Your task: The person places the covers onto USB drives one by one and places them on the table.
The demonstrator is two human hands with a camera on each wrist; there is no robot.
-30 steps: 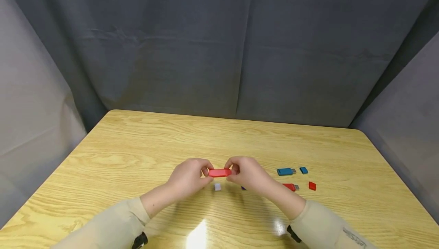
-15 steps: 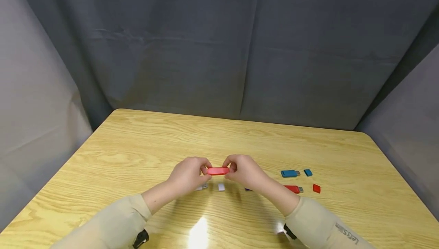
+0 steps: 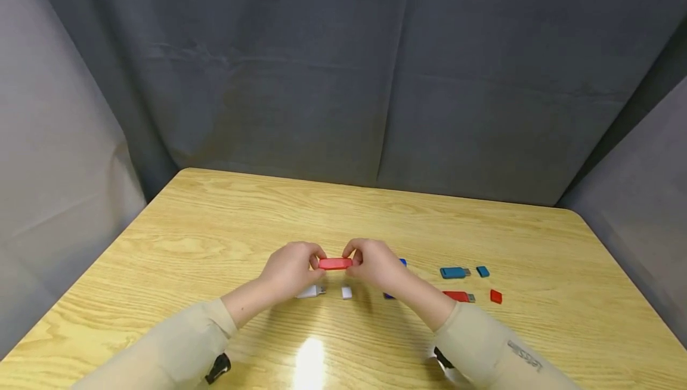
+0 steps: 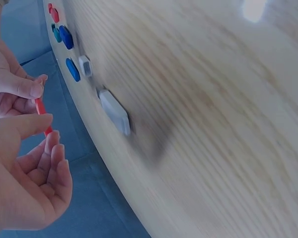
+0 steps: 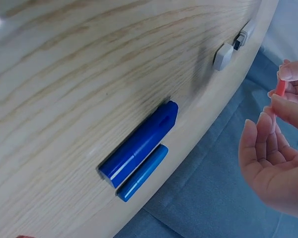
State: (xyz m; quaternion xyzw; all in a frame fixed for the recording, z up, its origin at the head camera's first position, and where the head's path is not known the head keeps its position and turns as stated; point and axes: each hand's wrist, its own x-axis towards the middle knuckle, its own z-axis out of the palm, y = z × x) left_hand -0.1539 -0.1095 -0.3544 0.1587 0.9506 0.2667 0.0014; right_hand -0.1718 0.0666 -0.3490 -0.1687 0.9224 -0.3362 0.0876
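Both hands pinch one red USB stick point(image 3: 335, 263) by its ends, above the table. My left hand point(image 3: 290, 268) has thumb and fingers on its left end; my right hand point(image 3: 376, 266) takes the right end. In the left wrist view the red USB stick point(image 4: 41, 110) spans between the two hands, partly covered by fingertips. Below the left hand lies a white USB stick point(image 3: 308, 291) with its metal plug bare, its white cap point(image 3: 346, 293) apart to the right. Two blue sticks, a dark one point(image 5: 139, 146) and a lighter one point(image 5: 143, 173), lie side by side, mostly hidden by the right hand in the head view.
Right of the right forearm lie a teal-blue USB stick point(image 3: 454, 272) with bare plug and its cap point(image 3: 483, 271). Nearer, another red USB stick point(image 3: 458, 296) sits beside its red cap point(image 3: 496, 296). The wooden table point(image 3: 241, 211) ends at a grey curtain point(image 3: 284, 80).
Both hands have shifted slightly left and away from the body with the red USB stick. The white USB stick and a bit of blue behind the right hand have come into view.
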